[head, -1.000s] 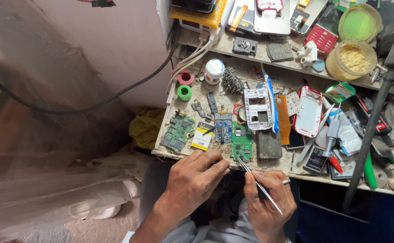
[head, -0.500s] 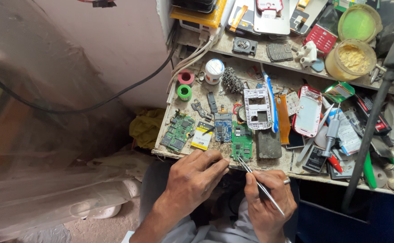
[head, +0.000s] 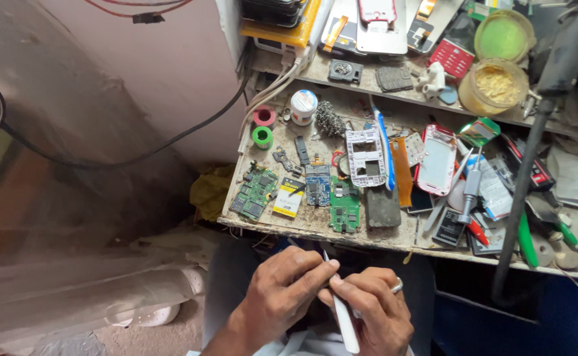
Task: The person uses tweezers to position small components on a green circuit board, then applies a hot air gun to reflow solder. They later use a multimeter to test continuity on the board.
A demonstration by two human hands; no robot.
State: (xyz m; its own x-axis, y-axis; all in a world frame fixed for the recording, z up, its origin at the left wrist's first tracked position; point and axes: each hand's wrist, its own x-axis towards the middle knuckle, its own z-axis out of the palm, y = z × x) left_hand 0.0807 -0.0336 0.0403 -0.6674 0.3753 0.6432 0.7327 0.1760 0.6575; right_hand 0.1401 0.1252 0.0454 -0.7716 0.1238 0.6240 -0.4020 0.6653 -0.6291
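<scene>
While both hands hang together just below the front lip of the cluttered workbench [head: 315, 227], the right hand [head: 374, 313] pinches a pair of white tweezers [head: 341, 310] between thumb and forefinger, its shaft running from near the wrist up to a fine tip that points toward the bench edge. A ring shows on one finger of that hand. The left hand [head: 282, 296] is curled, fingertips bunched and pressed against the tweezers near the tip; whether it grips some small part there cannot be told. The two hands touch each other around the tool, held over the person's lap and clear of the bench. Just above them on the bench lies a green circuit board [head: 346, 209], with a blue circuit board [head: 317, 186] beside it and another green board [head: 254, 192] further left next to a yellow label card [head: 287, 198]. A white phone frame [head: 366, 157], a blue toothbrush [head: 384, 148] and a red-edged phone shell [head: 436, 160] lie further back.
</scene>
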